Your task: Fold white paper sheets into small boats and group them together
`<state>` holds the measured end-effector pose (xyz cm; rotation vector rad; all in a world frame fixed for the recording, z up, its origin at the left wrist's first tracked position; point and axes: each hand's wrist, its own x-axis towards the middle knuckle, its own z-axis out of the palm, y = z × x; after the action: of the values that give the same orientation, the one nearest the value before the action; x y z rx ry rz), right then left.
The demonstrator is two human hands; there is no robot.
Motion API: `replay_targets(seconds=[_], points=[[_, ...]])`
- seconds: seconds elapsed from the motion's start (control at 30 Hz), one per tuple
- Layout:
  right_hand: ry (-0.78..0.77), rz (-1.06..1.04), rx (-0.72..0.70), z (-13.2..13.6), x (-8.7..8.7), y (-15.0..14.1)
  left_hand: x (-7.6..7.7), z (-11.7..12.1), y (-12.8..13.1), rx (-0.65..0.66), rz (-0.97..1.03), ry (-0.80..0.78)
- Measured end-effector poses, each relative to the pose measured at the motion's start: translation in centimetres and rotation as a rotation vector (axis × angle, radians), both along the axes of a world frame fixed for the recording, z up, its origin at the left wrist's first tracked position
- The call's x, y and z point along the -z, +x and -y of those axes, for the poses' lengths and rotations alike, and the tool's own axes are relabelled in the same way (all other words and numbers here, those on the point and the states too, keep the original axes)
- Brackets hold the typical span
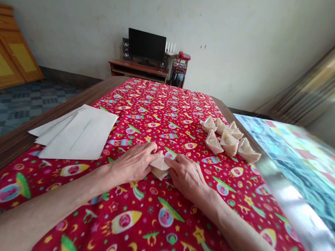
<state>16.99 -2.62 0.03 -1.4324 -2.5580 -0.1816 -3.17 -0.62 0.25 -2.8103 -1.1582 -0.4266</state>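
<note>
Between my two hands is a small piece of folded paper (160,167), pale cream and creased into a pointed shape. My left hand (135,161) is closed on its left end, thumb and fingers pinching the edge. On the other end, my right hand (187,174) grips the paper with bent fingers. Off to the right sits a cluster of several folded paper boats (229,143), similar in colour. A fanned stack of white paper sheets (79,136) lies left of my left hand.
A red patterned cloth (138,220) covers most of the brown table (69,108). Beyond its far end stand a monitor (146,44) and speakers on a desk (138,68). A bed (303,166) adjoins the right side, and a wooden cabinet (6,47) stands far left.
</note>
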Motion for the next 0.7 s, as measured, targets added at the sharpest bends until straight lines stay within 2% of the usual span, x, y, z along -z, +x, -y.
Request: replay_targets(seconds=[0.37, 0.6, 0.7], points=[[-0.022, 0.024, 0.004, 0.5, -0.3, 0.3, 1.5, 1.1, -1.4, 0.149, 0.081, 0.095], [-0.011, 0.053, -0.024, 0.6, -0.3, 0.4, 1.0, 1.2, -1.4, 0.221, 0.046, 0.048], [0.040, 0.084, -0.069, 0.6, -0.5, 0.3, 1.1, 1.1, -1.4, 0.229, 0.032, 0.049]])
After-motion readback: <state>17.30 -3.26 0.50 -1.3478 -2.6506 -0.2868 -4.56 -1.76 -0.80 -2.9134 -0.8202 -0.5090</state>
